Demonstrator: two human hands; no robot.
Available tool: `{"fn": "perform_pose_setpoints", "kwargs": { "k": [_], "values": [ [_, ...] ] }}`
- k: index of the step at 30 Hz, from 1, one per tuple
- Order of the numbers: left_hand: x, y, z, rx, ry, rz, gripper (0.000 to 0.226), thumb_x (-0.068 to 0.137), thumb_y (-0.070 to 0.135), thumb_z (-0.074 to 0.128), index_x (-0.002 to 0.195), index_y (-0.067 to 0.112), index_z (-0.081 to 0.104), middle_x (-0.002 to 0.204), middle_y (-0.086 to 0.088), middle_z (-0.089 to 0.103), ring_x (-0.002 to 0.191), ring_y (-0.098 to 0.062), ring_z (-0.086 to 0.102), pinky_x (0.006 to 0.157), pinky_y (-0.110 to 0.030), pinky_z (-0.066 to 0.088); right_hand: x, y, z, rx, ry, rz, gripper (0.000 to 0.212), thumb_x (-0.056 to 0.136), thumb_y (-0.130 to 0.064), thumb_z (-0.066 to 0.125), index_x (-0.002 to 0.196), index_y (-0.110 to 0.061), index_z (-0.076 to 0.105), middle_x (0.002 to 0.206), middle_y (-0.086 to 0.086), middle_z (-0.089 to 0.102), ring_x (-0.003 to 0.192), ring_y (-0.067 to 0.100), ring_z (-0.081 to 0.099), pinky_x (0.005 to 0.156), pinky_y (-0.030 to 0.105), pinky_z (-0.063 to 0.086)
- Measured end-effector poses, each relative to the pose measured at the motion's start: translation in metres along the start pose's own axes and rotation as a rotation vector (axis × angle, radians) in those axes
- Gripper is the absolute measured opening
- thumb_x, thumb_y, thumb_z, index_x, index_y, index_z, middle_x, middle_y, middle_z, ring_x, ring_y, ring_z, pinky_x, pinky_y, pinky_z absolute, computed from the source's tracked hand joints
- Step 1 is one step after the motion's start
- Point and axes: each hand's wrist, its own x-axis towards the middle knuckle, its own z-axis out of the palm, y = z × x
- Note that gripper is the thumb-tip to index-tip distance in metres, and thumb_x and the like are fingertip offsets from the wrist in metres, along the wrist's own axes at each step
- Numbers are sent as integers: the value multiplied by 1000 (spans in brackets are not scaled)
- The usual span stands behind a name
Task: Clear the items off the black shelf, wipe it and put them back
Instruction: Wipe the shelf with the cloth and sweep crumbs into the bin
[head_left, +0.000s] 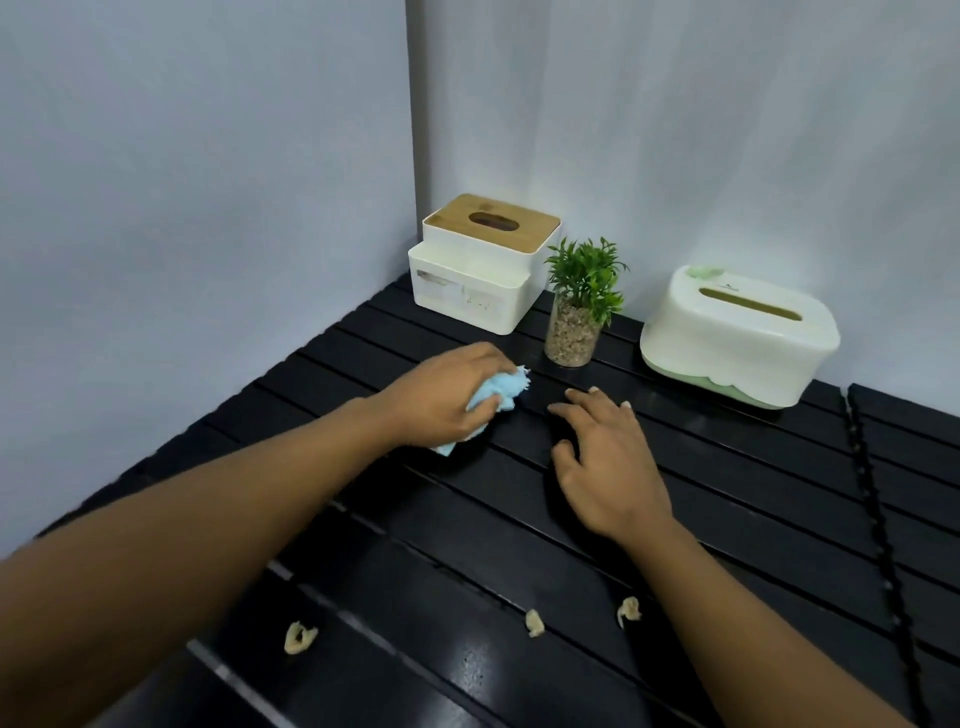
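Observation:
The black slatted shelf (727, 493) fills the lower part of the head view. My left hand (441, 400) grips a crumpled light blue cloth (140, 392) pressed onto the slats near the middle. To its right my right hand (608, 462) rests flat on the shelf with fingers spread, holding nothing. At the back corner stands a white tissue box with a wooden lid (480, 260). Beside it is a small green plant in a glass of pebbles (579, 306). Farther right sits a white and green tissue box (737, 338).
Three small pale crumpled scraps lie on the near slats, one at the left (300, 636), one in the middle (533, 622), one to the right (628, 612). Grey walls close the shelf at the left and back. A seam with black studs (872, 519) runs down the right side.

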Motion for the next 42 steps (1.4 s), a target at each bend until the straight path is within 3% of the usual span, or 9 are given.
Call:
{"fn": "perform_pose_setpoints", "kwargs": {
  "k": [4, 8, 15, 18, 21, 26, 34, 37, 42],
  "values": [
    [8, -47, -16, 70, 185, -206, 43, 92, 26, 54, 132, 11, 52, 127, -8, 55, 114, -23, 52, 92, -26, 35, 0, 1, 2, -71, 21, 120, 50, 89, -30, 41, 138, -20, 44, 152, 2, 33, 144, 20, 18, 119, 45, 1],
    [27, -50, 1, 80, 139, -283, 45, 90, 32, 56, 130, 10, 55, 124, -10, 57, 115, -28, 52, 96, -35, 38, 2, 0, 3, -99, 5, 125, 51, 89, -31, 40, 139, -20, 42, 152, 4, 32, 144, 22, 20, 119, 47, 3],
    [33, 3, 17, 22, 62, -149, 42, 87, 27, 59, 125, 9, 58, 119, -10, 57, 109, -26, 54, 91, -29, 37, 0, 2, 1, -74, -14, 117, 50, 90, -25, 41, 140, -19, 42, 154, 2, 32, 145, 20, 20, 119, 44, 3],
    [19, 35, 28, -11, 46, -86, 41, 87, 28, 58, 123, 10, 58, 116, -7, 56, 107, -25, 54, 91, -32, 41, 1, 5, -3, 183, 43, 197, 47, 89, -10, 42, 136, -17, 47, 147, 3, 44, 141, 22, 30, 120, 40, 8],
    [6, 62, 35, -43, 13, -48, 42, 88, 26, 57, 127, 11, 57, 118, -4, 56, 110, -22, 52, 96, -30, 38, -3, 12, -20, 543, 92, 331, 47, 86, -2, 44, 129, -18, 53, 131, 1, 58, 127, 22, 48, 111, 37, 31],
    [-21, 43, -17, -27, 36, -102, 38, 89, 26, 57, 126, 13, 59, 119, -2, 59, 108, -17, 54, 91, -26, 37, -40, 19, -39, 262, 36, 231, 44, 87, -4, 48, 128, -19, 58, 136, 1, 54, 126, 21, 47, 100, 28, 34],
    [-126, -54, -58, 109, 7, -409, 50, 86, 39, 49, 130, 16, 56, 126, -3, 55, 112, -23, 54, 93, -30, 40, -91, 47, -45, 81, -33, 159, 43, 92, -7, 47, 133, -18, 54, 149, -2, 40, 140, 18, 32, 113, 33, 23],
    [-124, -40, -42, 84, 93, -397, 46, 88, 33, 50, 130, 16, 57, 125, -3, 56, 114, -22, 52, 92, -27, 35, -102, 51, -43, 12, -82, 69, 44, 98, -12, 42, 141, -17, 44, 153, -4, 32, 144, 14, 21, 117, 27, 8],
    [-97, 33, -13, 11, 41, -267, 49, 84, 35, 47, 129, 20, 57, 122, 2, 57, 112, -18, 52, 87, -23, 35, -106, 51, -44, 16, -60, 65, 43, 99, -14, 40, 142, -17, 43, 153, -3, 32, 144, 13, 21, 117, 25, 6]
  ]
}}
